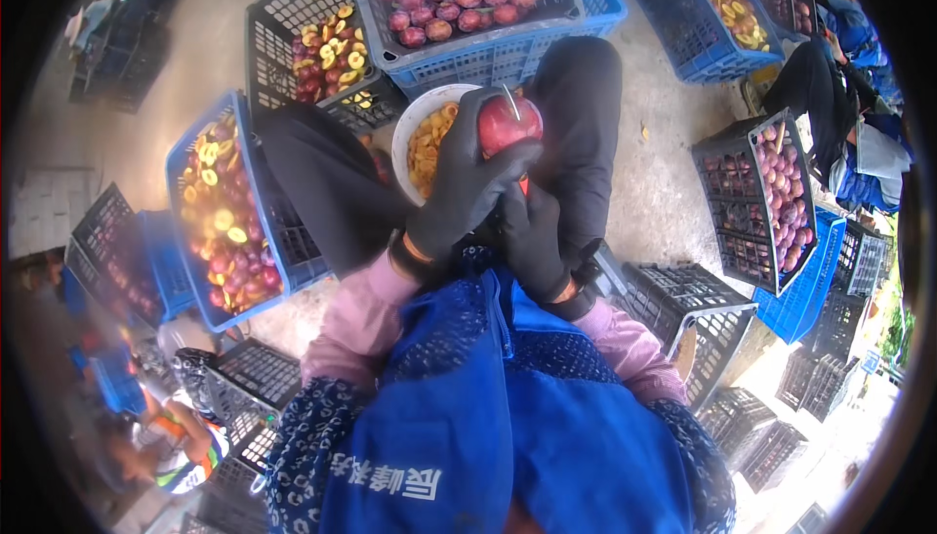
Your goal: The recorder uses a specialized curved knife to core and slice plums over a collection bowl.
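Gloved hands: left [467, 183] curls around a red plum [509, 122] (raised); right [535, 241] fisted below, contents unclear.

Gloved hands and a red plum

The left hand [467, 183] holds a red plum [508, 124] over a white bowl [410, 134] of yellow pieces. The right hand [535, 241] sits just below. A blue crate [595, 7] of plums stands ahead.

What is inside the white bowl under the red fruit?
The white bowl holds yellow-orange fruit pieces. The gloved left hand holding the red fruit covers the bowl's right part.
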### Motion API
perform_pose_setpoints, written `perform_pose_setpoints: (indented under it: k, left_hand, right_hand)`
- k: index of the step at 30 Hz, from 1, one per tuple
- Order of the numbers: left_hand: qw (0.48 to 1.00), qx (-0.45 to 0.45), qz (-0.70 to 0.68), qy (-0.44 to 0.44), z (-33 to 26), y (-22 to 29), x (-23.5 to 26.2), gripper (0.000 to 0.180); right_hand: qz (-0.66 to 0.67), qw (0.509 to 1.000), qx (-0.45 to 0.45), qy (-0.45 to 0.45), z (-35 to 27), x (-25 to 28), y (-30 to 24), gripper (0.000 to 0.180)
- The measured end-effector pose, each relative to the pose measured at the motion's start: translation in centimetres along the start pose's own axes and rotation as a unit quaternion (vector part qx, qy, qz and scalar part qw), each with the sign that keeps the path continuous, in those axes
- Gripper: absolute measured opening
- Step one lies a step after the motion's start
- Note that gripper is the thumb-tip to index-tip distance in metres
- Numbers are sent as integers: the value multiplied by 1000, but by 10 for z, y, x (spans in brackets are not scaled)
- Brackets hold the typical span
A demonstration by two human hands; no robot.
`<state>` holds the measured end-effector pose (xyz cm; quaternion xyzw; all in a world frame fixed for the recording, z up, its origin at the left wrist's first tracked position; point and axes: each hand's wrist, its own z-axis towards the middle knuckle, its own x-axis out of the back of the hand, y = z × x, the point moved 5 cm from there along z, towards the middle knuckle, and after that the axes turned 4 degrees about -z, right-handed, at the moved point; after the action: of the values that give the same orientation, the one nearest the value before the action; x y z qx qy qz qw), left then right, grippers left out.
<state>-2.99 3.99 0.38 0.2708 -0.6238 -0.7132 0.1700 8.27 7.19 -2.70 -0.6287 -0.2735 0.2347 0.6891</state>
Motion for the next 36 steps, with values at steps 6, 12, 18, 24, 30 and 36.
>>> perform_pose_setpoints:
  k: [6, 12, 18, 24, 30, 36]
  left_hand:
    - [998, 24, 3, -64, -3, 12, 3, 43]
    - [964, 153, -217, -28, -7, 2, -9, 37]
    - [996, 2, 75, -39, 2, 1, 2, 41]
    - [997, 47, -6, -66, 2, 12, 0, 46]
    - [999, 36, -26, -2, -7, 4, -9, 41]
    - [988, -70, 133, -32, 5, 0, 7, 42]
  right_hand:
    - [-151, 982, 101, -47, -2, 8, -5, 22]
    - [-179, 976, 117, -51, 6, 22, -13, 19]
    - [-79, 994, 45, -53, -4, 4, 1, 24]
    - [-124, 989, 57, -64, 0, 10, -3, 24]
    - [-210, 959, 184, -41, 2, 14, -18, 16]
    - [71, 984, -124, -107, 2, 7, -4, 27]
